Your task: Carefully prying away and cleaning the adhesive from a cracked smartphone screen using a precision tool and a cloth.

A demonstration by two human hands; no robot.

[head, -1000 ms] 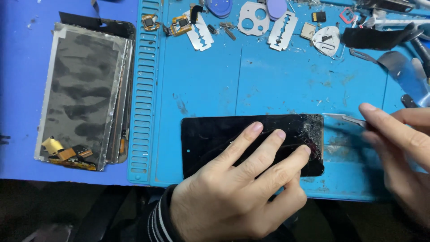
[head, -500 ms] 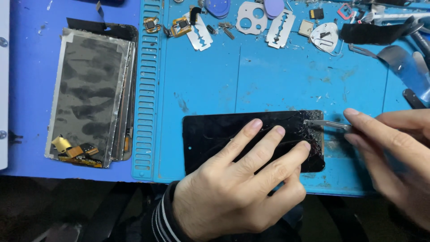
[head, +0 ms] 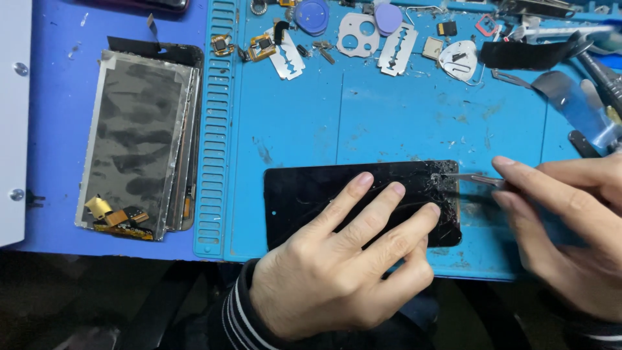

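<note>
A black phone screen [head: 311, 194] with cracked glass at its right end lies on the blue work mat [head: 389, 123]. My left hand [head: 343, 259] presses flat on it, three fingers spread across the glass. My right hand [head: 570, 227] grips thin metal tweezers [head: 476, 178], whose tips touch the shattered top right corner of the screen.
A stack of grey display panels [head: 136, 139] with gold flex cables lies at the left. Razor blades [head: 396, 58], small phone parts, a camera bezel [head: 357, 34] and black strips lie along the mat's far edge. A white block [head: 13, 123] stands at far left.
The tweezers' tips slid left along the screen's top right edge into the cracked corner. My left hand stayed pressed on the glass.
</note>
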